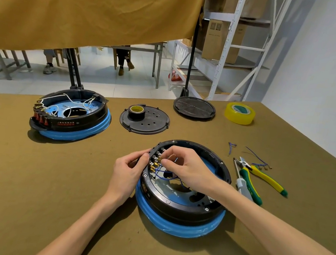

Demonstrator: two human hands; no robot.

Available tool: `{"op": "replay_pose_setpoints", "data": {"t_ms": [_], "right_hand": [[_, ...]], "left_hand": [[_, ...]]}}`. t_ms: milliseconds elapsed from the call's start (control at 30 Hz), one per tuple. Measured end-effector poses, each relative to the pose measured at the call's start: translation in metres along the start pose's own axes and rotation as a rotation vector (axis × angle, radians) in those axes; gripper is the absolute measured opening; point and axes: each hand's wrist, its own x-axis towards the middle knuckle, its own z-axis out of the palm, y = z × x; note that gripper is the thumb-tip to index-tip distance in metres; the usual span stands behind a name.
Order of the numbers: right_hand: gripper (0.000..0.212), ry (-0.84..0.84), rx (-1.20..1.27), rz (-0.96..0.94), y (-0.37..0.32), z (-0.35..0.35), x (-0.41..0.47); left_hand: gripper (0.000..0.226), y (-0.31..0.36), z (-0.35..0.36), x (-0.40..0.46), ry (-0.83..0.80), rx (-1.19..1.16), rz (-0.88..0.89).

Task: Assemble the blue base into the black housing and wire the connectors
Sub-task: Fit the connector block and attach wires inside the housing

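Nearest, a round black plastic housing [182, 210] on its blue base [178, 227] is steadied by left-hand fingers [144, 156] clamped on its rim, while right-hand fingers [166, 162] are pinched together on a thin blue wire [165, 174] at the brass connectors [155, 166].

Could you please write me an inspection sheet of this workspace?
Surface: table under olive cloth.
Job's things: black housing seated on blue base; second unit far left.
Clutter: two lids, black tape, yellow tape, cutters, screwdriver.
Grippers: left hand steadies the housing's rim; right hand pinches at the connectors.
Cables: blue wires inside; spare wires right.
Surroundings: curtain, shelving.
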Motion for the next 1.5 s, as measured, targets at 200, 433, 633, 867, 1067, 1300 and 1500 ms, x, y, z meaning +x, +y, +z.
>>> {"op": "replay_pose_setpoints", "data": {"t_ms": [200,433,633,867,1067,1300,1500], "right_hand": [[0.02,-0.027,0.016,0.056,-0.002,-0.001,0.002],[0.013,-0.148,0.001,0.345,-0.007,-0.014,0.026],[0.007,-0.152,0.051,0.474,-0.011,-0.013,0.034],[0.01,-0.155,0.03,0.553,-0.017,-0.009,0.035],[0.009,-0.142,0.1,0.598,-0.017,-0.011,0.035],[0.011,-0.152,0.075,0.595,-0.017,-0.008,0.037],[0.012,-0.144,0.106,0.615,-0.022,-0.008,0.037]], "left_hand": [[0.031,0.003,0.0,-0.001,0.002,0.002,-0.019],[0.033,0.004,0.001,-0.001,0.016,0.014,-0.025],[0.032,0.005,0.0,-0.002,0.021,0.036,-0.009],[0.031,0.007,0.0,-0.002,0.023,0.031,-0.002],[0.029,0.004,0.0,0.0,0.02,0.061,0.022],[0.03,0.004,0.0,-0.001,0.009,0.064,0.057],[0.031,0.002,0.001,-0.002,-0.003,0.073,0.061]]}}
